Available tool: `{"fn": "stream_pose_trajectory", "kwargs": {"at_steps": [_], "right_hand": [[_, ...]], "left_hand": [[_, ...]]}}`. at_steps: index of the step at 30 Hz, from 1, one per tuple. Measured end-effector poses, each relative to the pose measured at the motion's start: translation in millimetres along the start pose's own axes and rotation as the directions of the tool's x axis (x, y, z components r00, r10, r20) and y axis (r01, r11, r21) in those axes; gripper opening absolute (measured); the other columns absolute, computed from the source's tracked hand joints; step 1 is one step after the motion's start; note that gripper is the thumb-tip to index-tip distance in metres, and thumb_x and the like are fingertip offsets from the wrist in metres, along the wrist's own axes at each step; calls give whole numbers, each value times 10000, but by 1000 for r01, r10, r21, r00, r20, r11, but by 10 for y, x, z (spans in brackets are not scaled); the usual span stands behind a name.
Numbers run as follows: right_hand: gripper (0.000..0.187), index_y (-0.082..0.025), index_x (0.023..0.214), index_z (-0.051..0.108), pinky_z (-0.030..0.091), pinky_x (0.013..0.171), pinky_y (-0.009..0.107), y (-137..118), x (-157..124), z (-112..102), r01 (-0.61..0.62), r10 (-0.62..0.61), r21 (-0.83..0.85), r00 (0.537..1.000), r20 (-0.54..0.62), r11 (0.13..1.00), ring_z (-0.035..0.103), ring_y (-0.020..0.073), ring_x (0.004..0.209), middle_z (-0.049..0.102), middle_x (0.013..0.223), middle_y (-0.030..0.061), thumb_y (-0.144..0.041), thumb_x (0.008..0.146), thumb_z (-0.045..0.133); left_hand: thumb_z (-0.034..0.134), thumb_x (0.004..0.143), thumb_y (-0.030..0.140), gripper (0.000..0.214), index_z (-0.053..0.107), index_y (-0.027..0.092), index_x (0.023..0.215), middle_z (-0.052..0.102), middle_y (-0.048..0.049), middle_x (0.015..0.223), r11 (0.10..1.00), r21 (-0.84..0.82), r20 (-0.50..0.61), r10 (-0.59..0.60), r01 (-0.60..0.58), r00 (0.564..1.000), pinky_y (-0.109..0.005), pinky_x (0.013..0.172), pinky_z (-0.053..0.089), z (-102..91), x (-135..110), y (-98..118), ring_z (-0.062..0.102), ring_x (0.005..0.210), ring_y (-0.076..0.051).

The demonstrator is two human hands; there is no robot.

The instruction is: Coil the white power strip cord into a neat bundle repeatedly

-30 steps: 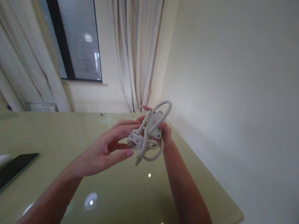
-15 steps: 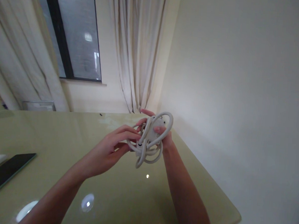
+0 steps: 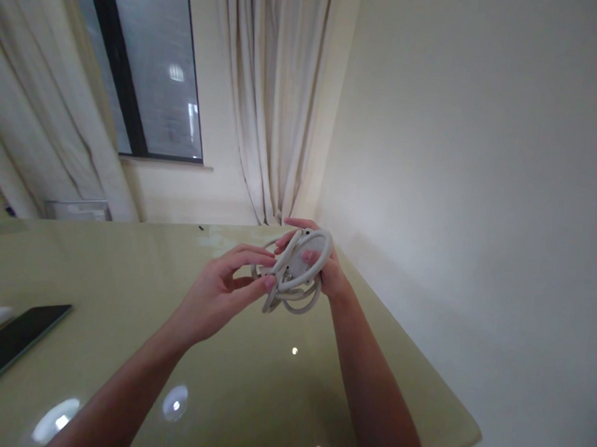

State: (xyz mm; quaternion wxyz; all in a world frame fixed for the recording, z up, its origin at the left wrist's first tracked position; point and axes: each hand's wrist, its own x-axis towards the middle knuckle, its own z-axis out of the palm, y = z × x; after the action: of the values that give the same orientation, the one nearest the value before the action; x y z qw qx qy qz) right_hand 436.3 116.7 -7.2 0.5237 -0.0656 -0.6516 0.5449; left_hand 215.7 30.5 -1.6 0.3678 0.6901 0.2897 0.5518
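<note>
Both hands (image 3: pixel 219 283) (image 3: pixel 334 275) half-curled on cable (image 3: pixel 299 281)

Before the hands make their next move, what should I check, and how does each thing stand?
1. Right hand holding the white cable bundle: ok, thumb over its pale block.
2. Left hand gripping firmly: cannot tell; fingertips are at the bundle's left side.
3. Cable untangled: not ok, loops cross.
4. Cable ends in plain sight: cannot tell.
5. Dark flat object away from both hands: ok, at far left.
</note>
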Motion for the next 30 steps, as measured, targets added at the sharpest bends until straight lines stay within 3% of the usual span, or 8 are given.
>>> {"fn": "stream_pose_trajectory", "kwargs": {"at_steps": [5, 9, 14, 17, 20, 24, 27, 30], "right_hand": [[697, -214, 1450, 627, 618, 918, 416, -43, -6, 33, 36, -27, -104, 996, 79, 994, 734, 278, 1052, 770, 1136, 93, -420, 817, 835], [726, -241, 1461, 627, 611, 917, 415, -128, -23, 126, 48, -23, -170, 989, 145, 984, 720, 263, 1021, 741, 1195, 98, -511, 823, 843], [674, -246, 1454, 625, 591, 941, 448, -226, -39, 168, 89, -51, -324, 991, 125, 942, 703, 287, 1066, 730, 1186, 97, -501, 860, 814], [647, -237, 1447, 624, 590, 937, 464, -273, -61, 188, 119, -84, -416, 991, 101, 902, 696, 295, 1033, 728, 1147, 94, -467, 867, 794], [664, -268, 1484, 582, 586, 952, 482, -347, -85, 278, 166, -126, -489, 985, 114, 856, 679, 304, 1048, 706, 1171, 88, -427, 871, 782], [732, -295, 1535, 509, 578, 960, 471, -448, -90, 428, 213, -119, -573, 973, 197, 792, 679, 283, 1017, 703, 1167, 64, -342, 862, 793], [781, -286, 1558, 467, 585, 876, 424, -462, -77, 465, 193, -76, -674, 977, 200, 713, 676, 245, 896, 713, 1127, 51, -326, 856, 807], [814, -285, 1575, 451, 574, 898, 415, -428, -65, 418, 182, -59, -773, 981, 184, 608, 686, 246, 920, 723, 1154, 53, -291, 839, 799]], "left_hand": [[935, 800, 320, 377, 849, 266, 1163, 714, -125, 1374, 992, -108, -33, -62, 59, 998, -432, 1037, 630, -47, 60, -65, 680, 1280, -296], [1006, 691, 282, 504, 855, 301, 1172, 612, -128, 1487, 988, -147, 54, -31, 38, 998, -398, 954, 649, -126, 61, -119, 652, 1321, -326], [821, 929, 304, 104, 850, 261, 1019, 654, -119, 1372, 961, 193, 43, 194, -199, 980, -421, 1135, 511, -127, 45, -96, 607, 1332, -277], [646, 1052, 332, 176, 789, 232, 1036, 705, -108, 1218, 920, 305, -23, 266, -247, 964, -396, 1088, 502, -99, 51, -51, 648, 1194, -240], [579, 1082, 385, 230, 733, 218, 1046, 735, -83, 1088, 929, 311, -76, 235, -200, 969, -351, 938, 536, -122, 51, 14, 678, 1017, -218], [566, 1080, 454, 268, 686, 217, 1048, 762, -79, 1101, 923, 330, -132, 251, -196, 959, -334, 865, 533, -196, 2, 106, 681, 937, -212], [537, 1081, 511, 329, 680, 217, 1042, 761, -85, 1097, 910, 358, -92, 258, -210, 962, -346, 883, 532, -215, -46, 131, 670, 930, -220], [564, 1063, 529, 342, 693, 212, 1060, 747, -88, 1081, 943, 306, -39, 152, -133, 988, -334, 838, 531, -237, -54, 118, 648, 892, -217]]}}
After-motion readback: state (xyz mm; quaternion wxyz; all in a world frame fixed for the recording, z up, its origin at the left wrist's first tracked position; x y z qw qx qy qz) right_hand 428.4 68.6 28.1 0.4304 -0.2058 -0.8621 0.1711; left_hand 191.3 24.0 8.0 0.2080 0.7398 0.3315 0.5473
